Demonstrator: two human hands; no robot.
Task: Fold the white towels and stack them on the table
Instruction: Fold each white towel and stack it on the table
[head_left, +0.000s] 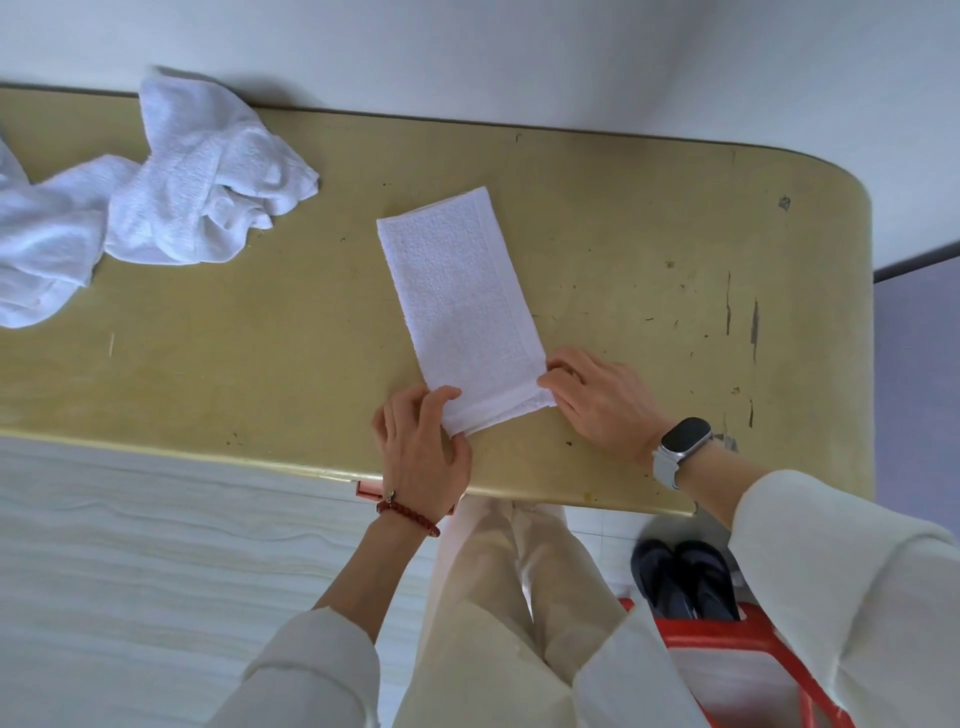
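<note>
Cream sleeves and pale trousers are seen closest, with a red plastic stool and dark shoes on the pale floor at the right; a red bead bracelet is worn on the left wrist, a watch on the right; the near left corner of the folded white towel is pinched by the left hand, its near right corner by the right hand; the towel lies as a long strip mid-table, its near end close to the near edge; a heap of unfolded white towels is left well apart at the far left; the yellow table is scuffed, and a white wall is behind it.
</note>
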